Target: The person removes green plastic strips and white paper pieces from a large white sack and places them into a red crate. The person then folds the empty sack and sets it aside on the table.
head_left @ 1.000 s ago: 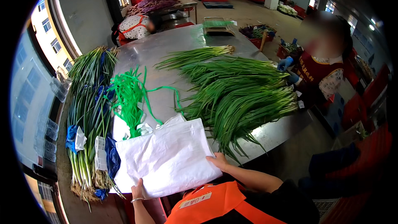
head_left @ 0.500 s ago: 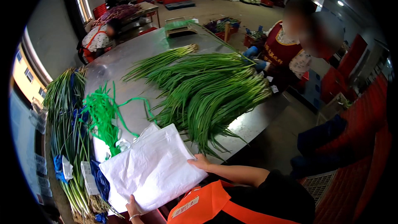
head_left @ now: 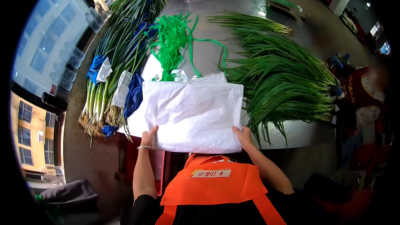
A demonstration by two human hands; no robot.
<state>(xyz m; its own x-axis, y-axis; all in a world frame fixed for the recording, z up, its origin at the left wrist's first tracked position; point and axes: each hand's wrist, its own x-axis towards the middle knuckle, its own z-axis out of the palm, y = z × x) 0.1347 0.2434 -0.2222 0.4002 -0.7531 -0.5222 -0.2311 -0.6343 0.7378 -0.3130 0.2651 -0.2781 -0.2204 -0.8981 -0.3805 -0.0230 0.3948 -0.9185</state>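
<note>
A folded white plastic sheet (head_left: 193, 114) lies over the near edge of the metal table. At its lower left corner my left hand (head_left: 148, 136) is closed on the edge, thumb on top. My right hand (head_left: 243, 136) grips the opposite lower corner the same way. Just beyond the sheet lies a tangle of green plastic ties (head_left: 171, 46), with one long strand trailing right. A broad spread of green onions (head_left: 283, 79) covers the table to the right of the sheet.
Thick leeks (head_left: 125, 37) with roots toward me line the table's left side, beside blue wrapping (head_left: 134, 96). The metal table (head_left: 204, 6) stretches away from me. At the right, a co-worker in a dark red apron (head_left: 357, 89) stands by the onion root ends. Windows (head_left: 46, 43) are at left.
My view has swung round, so the onions now sit farther right and the leeks show more fully. The white sheet now lies squarer before me, with both hands still holding its near corners.
</note>
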